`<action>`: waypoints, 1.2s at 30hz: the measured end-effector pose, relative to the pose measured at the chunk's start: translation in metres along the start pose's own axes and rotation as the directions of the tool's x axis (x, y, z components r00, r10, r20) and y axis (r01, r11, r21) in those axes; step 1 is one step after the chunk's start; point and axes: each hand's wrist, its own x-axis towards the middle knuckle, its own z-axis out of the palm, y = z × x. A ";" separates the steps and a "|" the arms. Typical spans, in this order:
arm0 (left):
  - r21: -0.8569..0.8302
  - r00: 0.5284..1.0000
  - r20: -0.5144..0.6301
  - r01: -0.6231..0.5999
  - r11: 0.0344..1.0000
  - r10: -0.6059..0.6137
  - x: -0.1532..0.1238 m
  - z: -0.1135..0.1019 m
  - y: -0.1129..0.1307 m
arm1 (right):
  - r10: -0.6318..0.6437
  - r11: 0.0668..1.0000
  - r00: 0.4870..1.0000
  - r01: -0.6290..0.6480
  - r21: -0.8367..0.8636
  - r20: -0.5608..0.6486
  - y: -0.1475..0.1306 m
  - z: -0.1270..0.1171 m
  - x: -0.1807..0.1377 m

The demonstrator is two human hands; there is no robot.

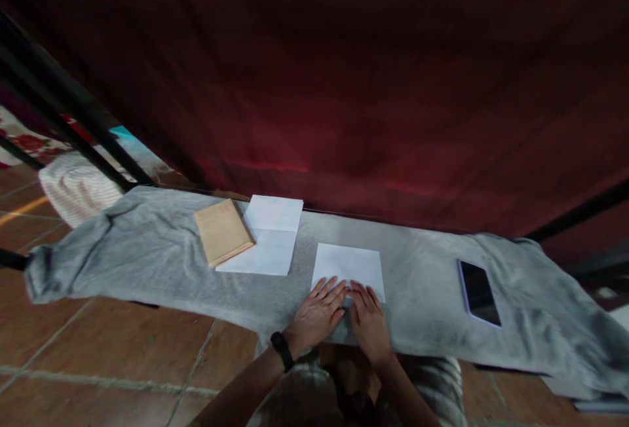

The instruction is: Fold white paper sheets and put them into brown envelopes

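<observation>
A white sheet of paper (348,262), seemingly folded to half size, lies flat on the grey cloth in front of me. My left hand (317,309), with a black band on its wrist, rests on the paper's near left part, fingers stretched out. Beside it, my right hand (367,315) lies on the near edge with its fingers extended. The fingertips of both hands almost meet at the middle of that edge. Part of the near edge is hidden under the hands.
Left of the paper, a tan booklet or envelope stack (223,230) overlaps a larger creased white sheet (275,234). A phone (480,293) lies at the right on the grey cloth (417,276). A dark red curtain (344,99) hangs behind, and black metal bars (93,132) stand at the left.
</observation>
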 end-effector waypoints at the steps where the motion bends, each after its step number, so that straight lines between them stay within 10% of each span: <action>1: -0.001 1.000 0.004 -0.001 1.000 0.001 -0.001 -0.001 0.001 | 0.007 1.000 1.000 -0.007 0.002 -0.001 0.000 0.000 0.000; 26: 0.044 0.992 -0.022 -0.120 0.992 0.121 -0.004 0.001 -0.002 | 0.210 0.975 0.970 -0.198 -0.105 0.124 0.018 0.024 0.102; 36: -0.048 0.997 -0.023 -0.071 0.996 0.070 -0.005 0.003 0.001 | 0.012 0.998 0.999 -0.010 -0.061 0.030 0.003 0.012 0.016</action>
